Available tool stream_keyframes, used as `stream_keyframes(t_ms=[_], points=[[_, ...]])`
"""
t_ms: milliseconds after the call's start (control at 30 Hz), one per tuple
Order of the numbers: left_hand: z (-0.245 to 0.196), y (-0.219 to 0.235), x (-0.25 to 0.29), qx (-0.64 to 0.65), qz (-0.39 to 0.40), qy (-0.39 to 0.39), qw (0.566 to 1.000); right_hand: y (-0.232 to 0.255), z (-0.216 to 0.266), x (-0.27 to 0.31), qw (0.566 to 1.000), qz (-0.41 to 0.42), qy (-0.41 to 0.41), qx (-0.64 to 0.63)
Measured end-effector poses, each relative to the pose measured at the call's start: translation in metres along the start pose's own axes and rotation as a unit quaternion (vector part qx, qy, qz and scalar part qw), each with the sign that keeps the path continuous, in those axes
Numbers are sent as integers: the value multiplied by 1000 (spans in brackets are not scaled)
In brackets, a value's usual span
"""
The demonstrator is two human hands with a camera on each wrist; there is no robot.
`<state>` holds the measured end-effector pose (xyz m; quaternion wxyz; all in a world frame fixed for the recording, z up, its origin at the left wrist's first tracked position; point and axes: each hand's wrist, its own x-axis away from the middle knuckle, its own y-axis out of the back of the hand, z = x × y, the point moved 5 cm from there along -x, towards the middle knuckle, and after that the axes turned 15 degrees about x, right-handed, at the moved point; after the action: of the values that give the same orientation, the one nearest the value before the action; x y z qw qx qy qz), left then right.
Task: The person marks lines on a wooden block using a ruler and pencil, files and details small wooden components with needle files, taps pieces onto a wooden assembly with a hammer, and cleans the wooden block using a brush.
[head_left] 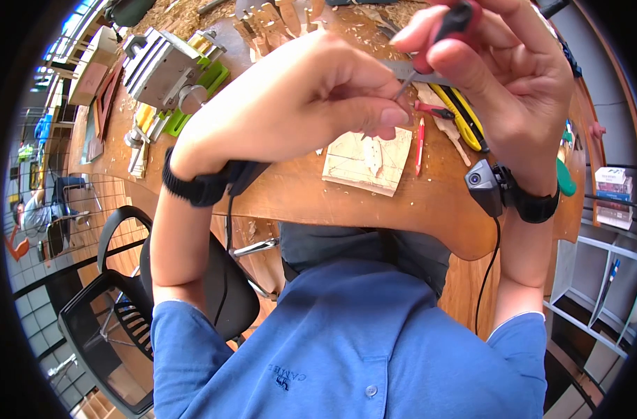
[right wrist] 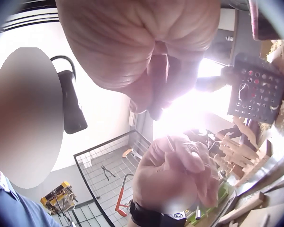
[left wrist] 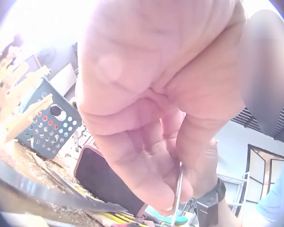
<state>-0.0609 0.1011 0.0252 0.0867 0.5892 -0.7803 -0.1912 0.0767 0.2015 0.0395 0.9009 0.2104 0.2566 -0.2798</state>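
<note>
Raised above the bench, my right hand (head_left: pixel 517 91) grips a red and black tool handle (head_left: pixel 458 21) between thumb and fingers. The fingers of my left hand (head_left: pixel 297 101) pinch the thin metal shaft (head_left: pixel 404 89) below that handle. In the left wrist view the shaft (left wrist: pixel 178 194) shows at the fingertips of my left hand (left wrist: pixel 146 94). My left hand (right wrist: pixel 173 172) is below my right hand (right wrist: pixel 142 42) in the right wrist view, where the handle is hidden. Under the hands lies a pale wooden board (head_left: pixel 360 171) with a small carved piece (head_left: pixel 373 157) on it.
A red pencil (head_left: pixel 420 146), yellow cutter (head_left: pixel 465 119) and second red-handled tool (head_left: pixel 433 109) lie right of the board. A metal vise (head_left: pixel 164 70) stands at the left, wooden-handled tools (head_left: pixel 266 24) at the back. Wood shavings cover the far bench. A chair (head_left: pixel 227 293) stands front left.
</note>
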Motion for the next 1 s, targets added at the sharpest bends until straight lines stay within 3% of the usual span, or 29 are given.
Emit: stream_keyframes(t_ms=[33,67,133,200,267,333,433,500,633,700,800,1000], points=[[2,-4,7,7,-23,25,999,-10,-3,-4,996,-14,79,-37],[0,-7,11,-9,-16,55,998,-11,2,-5,996,-23,76,-36],[-2,-15,19,-14,-60,39,997,-19,34,-10,987,7,157,45],[5,-19,24,-14,-72,27,997,-22,3,-7,990,-17,130,49],[11,-23,27,-15,-88,16,996,-27,-7,-4,972,-12,227,67],[18,-26,29,46,-109,48,992,-29,-16,-2,974,-10,226,10],[17,-29,26,-19,-97,31,995,-24,-6,5,973,-20,226,39],[19,-31,25,-16,-98,39,994,-23,-3,3,982,34,159,96],[17,-35,25,-62,-92,21,994,-21,-7,9,979,7,194,63],[18,-38,27,-56,-98,30,993,-24,-13,11,994,44,99,15],[19,-38,27,-56,-105,40,992,-25,-15,10,987,31,155,3],[19,-38,25,-58,-107,5,993,-29,-20,12,991,37,129,-21]])
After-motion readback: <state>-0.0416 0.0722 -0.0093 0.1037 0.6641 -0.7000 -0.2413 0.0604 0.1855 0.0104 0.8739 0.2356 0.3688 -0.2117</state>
